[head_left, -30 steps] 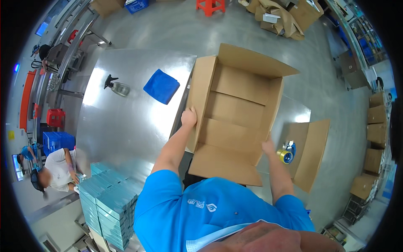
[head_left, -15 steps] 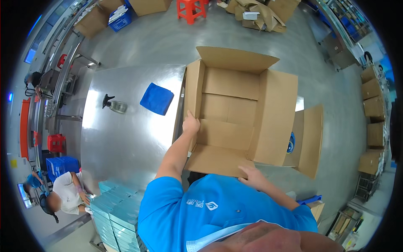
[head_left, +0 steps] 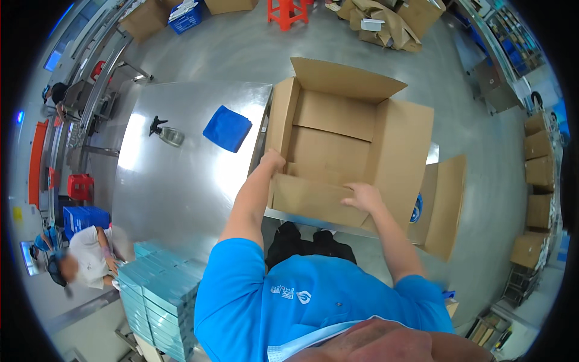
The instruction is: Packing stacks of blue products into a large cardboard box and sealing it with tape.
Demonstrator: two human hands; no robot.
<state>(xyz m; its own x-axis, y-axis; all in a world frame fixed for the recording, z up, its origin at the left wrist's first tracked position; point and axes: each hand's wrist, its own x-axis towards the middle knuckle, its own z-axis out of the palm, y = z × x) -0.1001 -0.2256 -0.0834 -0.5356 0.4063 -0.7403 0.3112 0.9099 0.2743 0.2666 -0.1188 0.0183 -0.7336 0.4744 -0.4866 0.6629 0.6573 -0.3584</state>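
Observation:
A large open cardboard box (head_left: 338, 111) sits in front of me, its inside facing up. My left hand (head_left: 273, 161) is closed round the box's left side near the front corner. My right hand (head_left: 365, 197) grips the top edge of the near flap (head_left: 316, 200), fingers over the edge and thumb pointing left. This near flap stands raised and hides part of the box's inside. The far flap (head_left: 350, 77) and the right flap (head_left: 405, 166) are folded outward. Within the box, only bare cardboard panels show.
A metal table (head_left: 175, 193) on the left bears a folded blue cloth (head_left: 227, 128) and a spray bottle (head_left: 170, 136). Teal boxes (head_left: 160, 295) are stacked at the lower left, near another person (head_left: 90, 256). Another open carton (head_left: 443, 205) stands right, with a blue roll (head_left: 417, 209) inside.
The near flap has gone from lying outward toward me to standing raised. My right hand has moved up and forward with it, while my left hand stays at the box's left side.

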